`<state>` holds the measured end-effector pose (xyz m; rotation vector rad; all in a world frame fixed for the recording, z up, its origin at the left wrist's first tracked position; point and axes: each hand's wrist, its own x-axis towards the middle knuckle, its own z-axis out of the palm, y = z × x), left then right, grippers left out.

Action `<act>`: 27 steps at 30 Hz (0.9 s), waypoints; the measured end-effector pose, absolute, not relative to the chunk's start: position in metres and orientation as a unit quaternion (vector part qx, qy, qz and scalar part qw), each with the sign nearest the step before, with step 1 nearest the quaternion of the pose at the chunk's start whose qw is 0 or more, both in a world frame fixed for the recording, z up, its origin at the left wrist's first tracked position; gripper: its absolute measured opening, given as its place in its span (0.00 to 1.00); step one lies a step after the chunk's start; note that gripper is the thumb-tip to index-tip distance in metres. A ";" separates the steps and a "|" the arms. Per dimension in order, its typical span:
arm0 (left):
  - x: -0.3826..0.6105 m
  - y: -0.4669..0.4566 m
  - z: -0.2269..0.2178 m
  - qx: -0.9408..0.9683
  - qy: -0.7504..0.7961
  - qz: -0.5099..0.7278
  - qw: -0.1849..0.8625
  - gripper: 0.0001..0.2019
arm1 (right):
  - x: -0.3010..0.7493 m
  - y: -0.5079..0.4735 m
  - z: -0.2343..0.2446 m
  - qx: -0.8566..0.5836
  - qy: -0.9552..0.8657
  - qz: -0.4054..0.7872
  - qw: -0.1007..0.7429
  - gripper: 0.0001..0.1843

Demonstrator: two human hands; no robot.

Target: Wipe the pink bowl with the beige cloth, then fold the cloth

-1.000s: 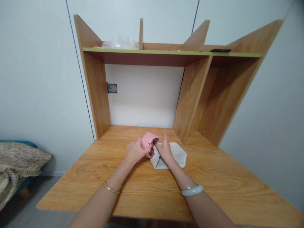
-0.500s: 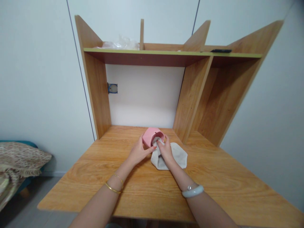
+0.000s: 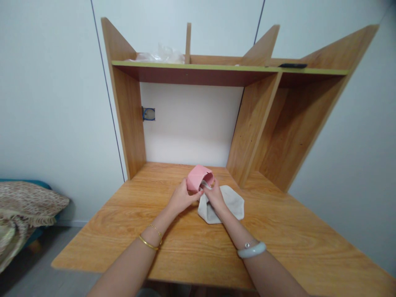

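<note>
Over the desk (image 3: 123, 235), the pink container (image 3: 197, 177) has turned, its opening clearer.

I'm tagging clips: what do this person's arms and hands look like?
Neither the left hand nor right hand is gloved. The left arm wears a gold bangle and thin gold chain; the right arm, a thick pale bangle and thin bracelet with round charm. No sleeves show.

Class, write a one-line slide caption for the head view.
The left hand grips a pink container while the right hand holds a pale cloth partly inside its opening.
</note>
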<state>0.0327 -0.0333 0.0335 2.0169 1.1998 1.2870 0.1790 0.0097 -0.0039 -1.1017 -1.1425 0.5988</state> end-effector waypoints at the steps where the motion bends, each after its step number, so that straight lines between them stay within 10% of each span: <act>1: 0.032 -0.034 0.035 0.736 0.449 0.460 0.214 0.24 | 0.180 0.010 -0.004 -0.493 -0.511 0.255 0.657 0.34; 27: 0.024 -0.053 0.065 0.754 0.598 0.273 0.017 0.29 | 0.182 -0.014 0.014 -0.577 -0.634 0.125 0.499 0.38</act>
